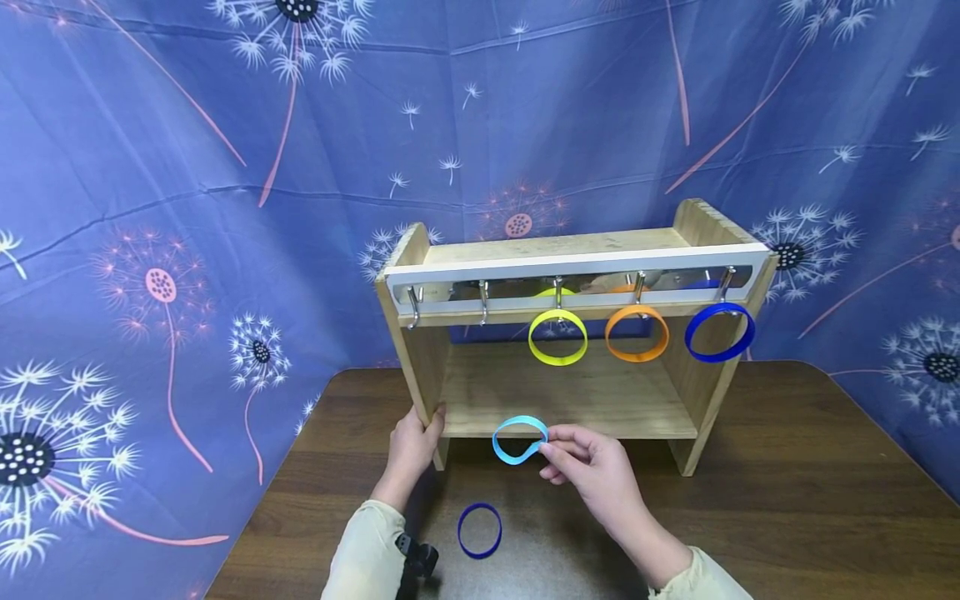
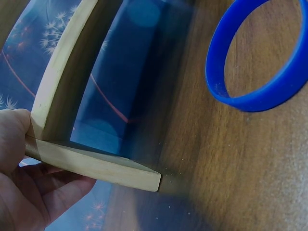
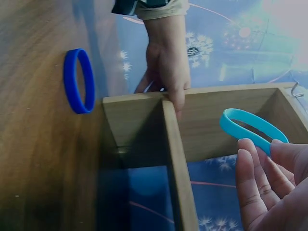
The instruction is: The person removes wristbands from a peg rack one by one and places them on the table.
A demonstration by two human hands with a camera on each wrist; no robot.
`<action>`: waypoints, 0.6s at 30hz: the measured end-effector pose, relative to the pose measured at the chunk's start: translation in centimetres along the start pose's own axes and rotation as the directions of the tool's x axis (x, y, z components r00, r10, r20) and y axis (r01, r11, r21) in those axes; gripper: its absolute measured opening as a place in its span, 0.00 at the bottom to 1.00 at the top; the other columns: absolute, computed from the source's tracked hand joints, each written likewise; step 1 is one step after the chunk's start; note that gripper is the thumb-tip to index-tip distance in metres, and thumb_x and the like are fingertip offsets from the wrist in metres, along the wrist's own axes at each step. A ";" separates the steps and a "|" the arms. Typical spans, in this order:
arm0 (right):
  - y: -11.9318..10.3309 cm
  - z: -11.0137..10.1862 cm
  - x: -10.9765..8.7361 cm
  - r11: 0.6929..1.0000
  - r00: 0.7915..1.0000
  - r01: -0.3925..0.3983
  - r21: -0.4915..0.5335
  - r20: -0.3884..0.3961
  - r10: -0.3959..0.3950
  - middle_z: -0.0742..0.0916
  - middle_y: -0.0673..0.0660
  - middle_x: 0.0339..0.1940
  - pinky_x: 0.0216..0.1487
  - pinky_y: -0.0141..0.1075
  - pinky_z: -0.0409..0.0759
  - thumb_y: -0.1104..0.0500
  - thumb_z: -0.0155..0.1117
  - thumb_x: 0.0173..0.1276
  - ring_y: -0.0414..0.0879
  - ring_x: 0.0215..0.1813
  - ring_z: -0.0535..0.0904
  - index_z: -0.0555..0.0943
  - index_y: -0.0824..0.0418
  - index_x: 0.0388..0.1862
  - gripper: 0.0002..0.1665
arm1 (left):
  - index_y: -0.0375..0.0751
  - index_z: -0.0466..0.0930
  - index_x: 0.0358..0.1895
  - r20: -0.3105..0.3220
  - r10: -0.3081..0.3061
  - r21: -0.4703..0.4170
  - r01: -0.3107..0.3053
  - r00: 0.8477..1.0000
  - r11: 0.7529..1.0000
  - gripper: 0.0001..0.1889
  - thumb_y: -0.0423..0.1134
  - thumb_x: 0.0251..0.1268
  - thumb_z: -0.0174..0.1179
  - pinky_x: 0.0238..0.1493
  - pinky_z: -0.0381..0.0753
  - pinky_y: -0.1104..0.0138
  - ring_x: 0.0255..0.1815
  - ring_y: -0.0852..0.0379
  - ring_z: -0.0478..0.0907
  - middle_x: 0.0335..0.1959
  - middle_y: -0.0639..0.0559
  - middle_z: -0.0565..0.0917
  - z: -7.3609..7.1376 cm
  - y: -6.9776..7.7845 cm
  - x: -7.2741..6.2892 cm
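My right hand (image 1: 592,467) pinches a light blue silicone wristband (image 1: 501,450) between thumb and fingers, in front of the rack's lower shelf. My left hand (image 1: 411,446) grips the left side panel of the wooden rack (image 1: 426,367) near its lower shelf; in the left wrist view the thumb lies on the panel and the fingers are beneath. A dark blue wristband (image 1: 480,557) lies on the table between the forearms. Along the rack's rail, yellow (image 1: 558,361), orange (image 1: 637,357) and blue wristbands (image 1: 720,357) hang on the three right-hand hooks. The two left hooks (image 1: 414,308) are bare.
The rack stands on a brown wooden table (image 1: 810,500), close to a blue dandelion-print cloth (image 1: 187,133) behind it. The hooks jut forward from a pale rail (image 1: 465,268) below the top shelf. A black wrist camera (image 1: 418,557) sits on the left sleeve.
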State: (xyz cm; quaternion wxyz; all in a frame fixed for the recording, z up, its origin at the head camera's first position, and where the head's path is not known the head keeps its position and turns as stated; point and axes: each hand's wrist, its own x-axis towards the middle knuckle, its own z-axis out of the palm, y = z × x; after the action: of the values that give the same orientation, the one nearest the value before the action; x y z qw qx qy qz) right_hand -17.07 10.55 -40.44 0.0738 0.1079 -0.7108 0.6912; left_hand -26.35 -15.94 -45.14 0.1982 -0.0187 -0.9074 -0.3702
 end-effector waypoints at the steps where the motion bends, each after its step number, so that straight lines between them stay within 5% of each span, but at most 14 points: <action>1: 0.2 0.0 -0.1 1.000 1.000 -0.006 -0.002 0.000 0.006 0.89 0.58 0.30 0.31 0.39 0.83 0.67 0.68 0.64 0.47 0.26 0.85 0.80 0.74 0.43 0.12 | 0.42 0.79 0.40 0.001 -0.002 0.002 0.002 1.000 1.000 0.11 0.47 0.69 0.57 0.38 0.76 0.46 0.33 0.37 0.81 0.28 0.42 0.83 0.0 0.0 0.0; 18: 2.8 -1.5 -1.4 0.998 0.997 -0.052 -0.037 0.050 0.054 0.89 0.58 0.30 0.30 0.39 0.83 0.65 0.68 0.64 0.47 0.26 0.85 0.79 0.75 0.44 0.15 | 0.41 0.78 0.38 0.004 -0.009 0.002 0.009 1.000 1.000 0.13 0.48 0.69 0.57 0.37 0.76 0.45 0.33 0.36 0.81 0.29 0.41 0.84 0.1 -0.1 0.0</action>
State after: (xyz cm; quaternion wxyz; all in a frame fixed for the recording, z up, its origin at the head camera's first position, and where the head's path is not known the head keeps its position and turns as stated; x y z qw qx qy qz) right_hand -16.53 12.21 -43.42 0.0391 0.1053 -0.7271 0.6773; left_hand -26.37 -15.94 -45.24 0.1948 -0.0150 -0.9082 -0.3701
